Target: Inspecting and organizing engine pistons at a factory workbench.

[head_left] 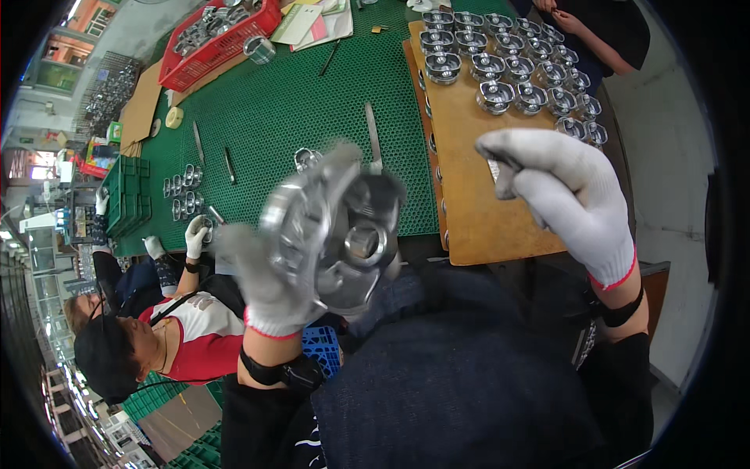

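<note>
My left hand (275, 289), in a white knit glove, is wrapped around a shiny metal piston (332, 242). The piston is held close to the camera over the table's near edge, its hollow side with a round bore facing right; motion blurs it and the fingers. To the right, my right hand (566, 187), gloved with a red cuff edge, is raised above a brown board (500, 227). Its fingers are curled together in a pinch with dark-stained tips, and whatever they may hold is too small to name. Beyond it, rows of pistons (494, 95) stand on the board.
A green perforated mat (297, 102) carries a flat metal strip (373, 133), thin tools (229, 166) and another piston (307, 159). Farther off stand a red basket (219, 39) of metal parts and papers (314, 23). Co-workers (195, 328) sit left; another person's hands (566, 19) are far right.
</note>
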Demonstrator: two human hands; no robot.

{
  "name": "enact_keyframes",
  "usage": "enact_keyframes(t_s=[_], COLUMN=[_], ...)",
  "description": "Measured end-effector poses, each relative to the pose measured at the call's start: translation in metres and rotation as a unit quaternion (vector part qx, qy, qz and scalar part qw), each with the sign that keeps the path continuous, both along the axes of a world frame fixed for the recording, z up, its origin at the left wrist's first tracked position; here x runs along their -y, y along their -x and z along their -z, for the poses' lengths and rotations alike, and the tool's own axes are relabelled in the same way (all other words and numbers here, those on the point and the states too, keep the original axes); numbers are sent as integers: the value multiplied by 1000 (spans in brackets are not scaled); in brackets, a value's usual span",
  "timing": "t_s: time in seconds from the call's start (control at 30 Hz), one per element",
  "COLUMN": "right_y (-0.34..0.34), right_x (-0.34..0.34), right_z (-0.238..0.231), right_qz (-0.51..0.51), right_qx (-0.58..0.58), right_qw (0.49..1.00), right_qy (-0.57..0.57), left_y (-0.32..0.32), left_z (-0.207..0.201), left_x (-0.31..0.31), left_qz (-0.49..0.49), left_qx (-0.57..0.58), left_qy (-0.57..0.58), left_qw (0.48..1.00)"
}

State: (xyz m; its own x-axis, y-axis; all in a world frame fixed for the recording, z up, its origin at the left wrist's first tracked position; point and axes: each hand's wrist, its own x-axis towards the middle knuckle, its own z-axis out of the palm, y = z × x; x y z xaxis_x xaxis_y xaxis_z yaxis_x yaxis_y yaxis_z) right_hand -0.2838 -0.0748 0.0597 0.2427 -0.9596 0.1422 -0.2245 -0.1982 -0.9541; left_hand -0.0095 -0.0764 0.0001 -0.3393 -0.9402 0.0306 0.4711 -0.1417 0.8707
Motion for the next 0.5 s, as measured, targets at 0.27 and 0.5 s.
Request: enact_keyframes(t_s=[0.27, 0.5], right_y=[-15, -31], right_x=[2, -17], right_z=[7, 5], right_qz=[-121, -150], right_qx=[-441, -450], right_qw=[840, 865], right_qy=[292, 162], left_y=[23, 21], left_z=[-12, -15], left_x=[-15, -15], left_qz=[5, -21], left_qx=[210, 375], left_qy=[41, 349], left_qw=[977, 859])
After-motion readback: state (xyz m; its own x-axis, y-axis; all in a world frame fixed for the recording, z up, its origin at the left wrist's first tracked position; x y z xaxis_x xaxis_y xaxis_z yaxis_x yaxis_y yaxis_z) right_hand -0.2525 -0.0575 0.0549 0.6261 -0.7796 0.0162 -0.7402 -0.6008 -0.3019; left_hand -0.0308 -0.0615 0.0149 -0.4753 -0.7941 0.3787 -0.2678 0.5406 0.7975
